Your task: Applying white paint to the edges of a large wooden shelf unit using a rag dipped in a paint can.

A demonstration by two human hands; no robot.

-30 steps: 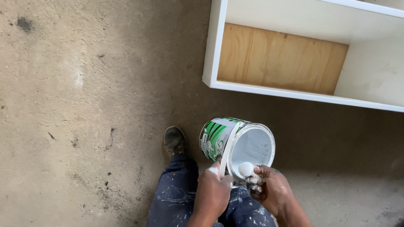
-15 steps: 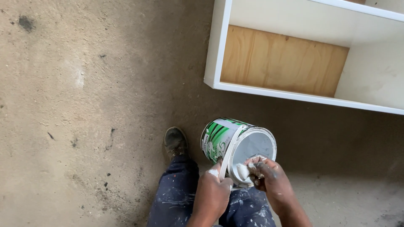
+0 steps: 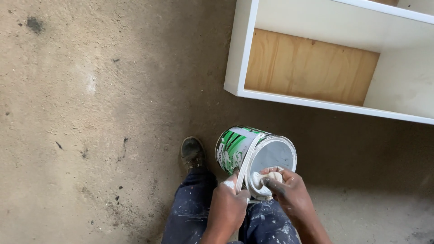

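Note:
A green-and-white paint bucket (image 3: 235, 149) is tilted toward me, its white inside showing. My left hand (image 3: 228, 205) grips its white handle and near rim. My right hand (image 3: 287, 192) reaches over the near rim into the bucket's mouth, its fingers closed around a small paint-covered white lump (image 3: 273, 176); I cannot tell what the lump is. Both hands carry white paint smears.
A white cabinet frame (image 3: 316, 101) with a bare plywood back panel (image 3: 312, 70) lies on the concrete floor just beyond the bucket. My paint-spattered dark trousers (image 3: 190, 212) and a dark shoe (image 3: 192, 151) are below left. Stained concrete (image 3: 90, 113) spreads to the left.
My right hand has turned over the rim and closed further round the white lump, pushing it deeper into the bucket. My left hand keeps its grip; the view drifted slightly.

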